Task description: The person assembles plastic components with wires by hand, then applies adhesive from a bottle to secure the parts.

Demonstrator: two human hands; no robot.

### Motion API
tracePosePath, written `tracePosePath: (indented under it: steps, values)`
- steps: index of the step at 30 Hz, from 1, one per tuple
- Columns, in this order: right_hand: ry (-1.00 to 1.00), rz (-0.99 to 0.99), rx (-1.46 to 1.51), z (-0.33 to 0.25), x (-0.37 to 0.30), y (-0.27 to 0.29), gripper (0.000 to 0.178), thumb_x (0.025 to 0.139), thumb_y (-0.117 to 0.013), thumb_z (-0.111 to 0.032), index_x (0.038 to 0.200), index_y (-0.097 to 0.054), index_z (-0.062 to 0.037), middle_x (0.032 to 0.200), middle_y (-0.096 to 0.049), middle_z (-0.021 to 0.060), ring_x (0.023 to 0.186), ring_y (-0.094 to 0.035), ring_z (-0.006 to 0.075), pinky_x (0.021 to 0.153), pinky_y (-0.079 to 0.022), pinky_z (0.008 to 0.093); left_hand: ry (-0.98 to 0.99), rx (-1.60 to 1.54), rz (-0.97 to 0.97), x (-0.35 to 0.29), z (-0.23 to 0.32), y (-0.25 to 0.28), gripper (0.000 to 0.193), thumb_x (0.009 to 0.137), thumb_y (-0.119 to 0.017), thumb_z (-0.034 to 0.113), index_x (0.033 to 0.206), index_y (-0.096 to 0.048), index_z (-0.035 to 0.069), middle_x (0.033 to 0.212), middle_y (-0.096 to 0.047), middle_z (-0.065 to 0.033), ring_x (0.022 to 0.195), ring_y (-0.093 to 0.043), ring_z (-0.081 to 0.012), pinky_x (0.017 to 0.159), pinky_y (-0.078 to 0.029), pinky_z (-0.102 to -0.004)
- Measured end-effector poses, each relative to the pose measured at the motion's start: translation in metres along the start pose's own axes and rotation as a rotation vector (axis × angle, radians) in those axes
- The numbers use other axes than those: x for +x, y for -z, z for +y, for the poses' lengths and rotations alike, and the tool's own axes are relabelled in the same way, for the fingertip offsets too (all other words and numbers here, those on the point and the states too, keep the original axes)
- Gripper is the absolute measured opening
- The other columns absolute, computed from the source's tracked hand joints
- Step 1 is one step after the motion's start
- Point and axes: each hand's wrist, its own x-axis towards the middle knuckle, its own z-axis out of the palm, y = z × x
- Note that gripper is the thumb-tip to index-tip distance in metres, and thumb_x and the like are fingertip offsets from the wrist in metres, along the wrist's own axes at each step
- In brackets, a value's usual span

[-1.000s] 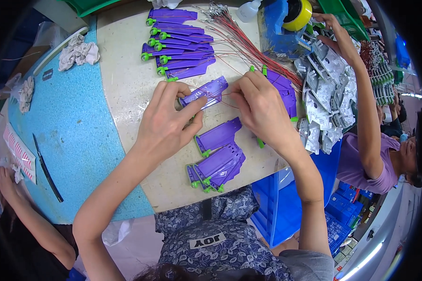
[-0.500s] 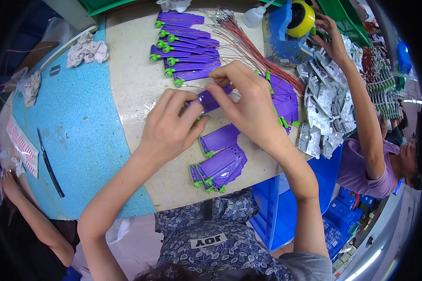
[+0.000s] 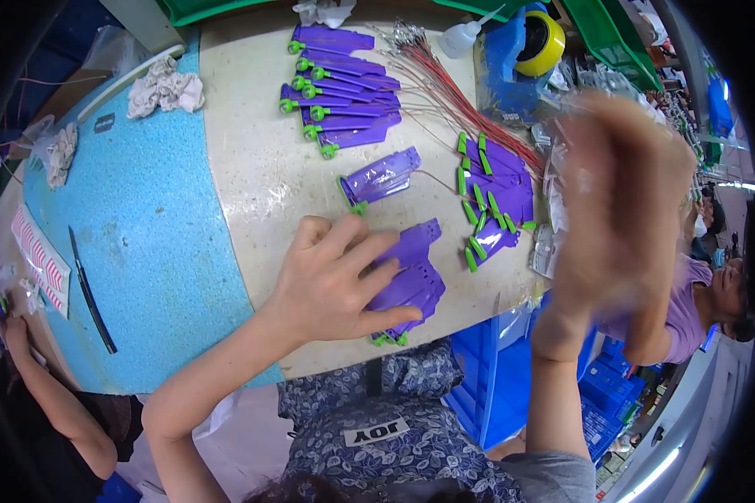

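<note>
My left hand [image 3: 331, 281] is over a small stack of purple plastic parts [image 3: 407, 289] near the table's front edge, its fingers spread; whether it touches them I cannot tell. Just beyond it lies a single purple part [image 3: 383, 177] with green ends and a thin wire trailing right. My right hand [image 3: 617, 201] is at the right, over the pile of silvery-grey parts [image 3: 547, 251], its fingers smeared by motion. Between the hands sits a cluster of purple parts with green tabs [image 3: 505, 180]. A row of purple parts with round green ends [image 3: 352, 109] lies farther back.
Red and white wires [image 3: 457, 92] lie bundled at the back. A glue bottle [image 3: 460, 38] and a yellow tape roll in a blue dispenser [image 3: 499, 63] stand behind them. On the blue mat [image 3: 143, 226] are a black pen-like tool [image 3: 91, 289] and crumpled tissue [image 3: 166, 88]. Co-workers are at both sides.
Both hands have let go of the purple part, which now lies on the table. My left hand came nearer to the stack; my right hand swung right to the grey parts.
</note>
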Motion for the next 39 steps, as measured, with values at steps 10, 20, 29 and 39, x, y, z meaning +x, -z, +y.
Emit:
tracePosePath:
  steps: [10,20,29,39]
  values:
    - [-0.001,-0.699,0.234,0.050,-0.067,-0.082,0.011,0.078,-0.068,0.001,0.088,-0.061,0.0002,0.084,-0.059,0.0157,0.071,-0.064,0.0351,0.061,-0.050,0.0436,0.396,-0.218,0.061,0.006,-0.031,-0.012,0.055,0.071,-0.077,0.001,0.121,-0.054,0.001,0.101,-0.061,-0.0140,0.086,-0.062,-0.0293,0.076,-0.054,-0.0374]
    - [-0.436,-0.811,0.611,0.045,-0.082,-0.071,0.013,0.084,-0.069,0.000,0.096,-0.073,0.0034,0.081,-0.064,0.0139,0.060,-0.057,0.0187,0.057,-0.046,0.0323,0.406,-0.325,0.138,0.006,-0.040,-0.011,0.060,0.068,-0.086,0.005,0.122,-0.059,0.002,0.109,-0.066,-0.0125,0.093,-0.069,-0.0245,0.080,-0.058,-0.0336]
    - [-0.604,-0.891,0.647,0.049,-0.076,-0.066,0.012,0.093,-0.064,0.000,0.101,-0.072,0.0050,0.091,-0.066,0.0061,0.074,-0.059,0.0096,0.063,-0.046,0.0261,0.427,-0.333,0.157,0.008,-0.040,-0.012,0.054,0.067,-0.087,0.007,0.115,-0.063,0.003,0.107,-0.066,-0.0107,0.091,-0.069,-0.0232,0.079,-0.058,-0.0329]
    - [-0.686,-0.727,0.473,0.067,-0.074,-0.068,0.008,0.080,-0.069,-0.003,0.082,-0.069,0.0044,0.068,-0.062,0.0161,0.056,-0.059,0.0277,0.056,-0.045,0.0399,0.343,-0.161,0.088,0.010,-0.038,-0.008,0.045,0.062,-0.088,0.009,0.101,-0.067,0.004,0.095,-0.063,-0.0097,0.087,-0.063,-0.0255,0.074,-0.055,-0.0351]
